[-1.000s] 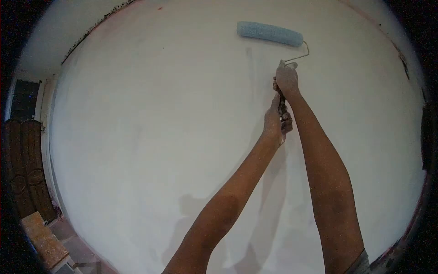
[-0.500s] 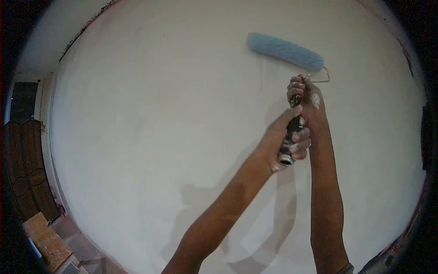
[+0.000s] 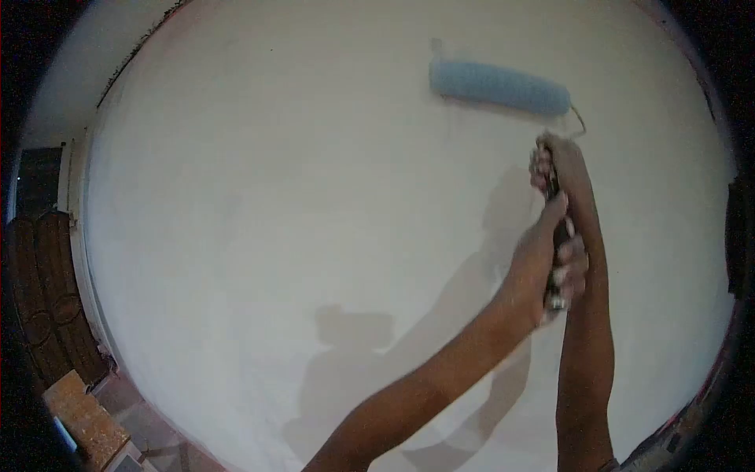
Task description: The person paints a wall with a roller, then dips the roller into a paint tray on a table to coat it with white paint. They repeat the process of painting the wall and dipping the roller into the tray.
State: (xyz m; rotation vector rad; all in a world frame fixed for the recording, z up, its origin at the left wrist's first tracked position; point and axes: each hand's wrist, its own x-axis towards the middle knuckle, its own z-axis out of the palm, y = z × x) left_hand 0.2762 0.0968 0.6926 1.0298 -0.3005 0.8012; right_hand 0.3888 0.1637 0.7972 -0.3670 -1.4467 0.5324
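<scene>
A paint roller [image 3: 499, 86] with a fluffy blue sleeve lies against the pale wall [image 3: 236, 236], high and right of the middle. Its wire frame bends down from the right end to a dark handle. My right hand [image 3: 560, 157] is closed around the upper part of the handle, close under the frame. Lower down, my left hand [image 3: 554, 256] wraps the handle's bottom end, its fingers smeared with white paint. Both hands are slightly blurred by motion.
A carved dark wooden panel [image 3: 47, 291] stands at the left, below a dark window-like opening [image 3: 38, 181]. At the lower left is a paint-spotted wooden board [image 3: 86, 421]. Shadows of my arms and head fall on the wall.
Both hands and the roller handle have shifted right, and the handle now stands more upright. The blue sleeve has moved a little right and lies closer to level.
</scene>
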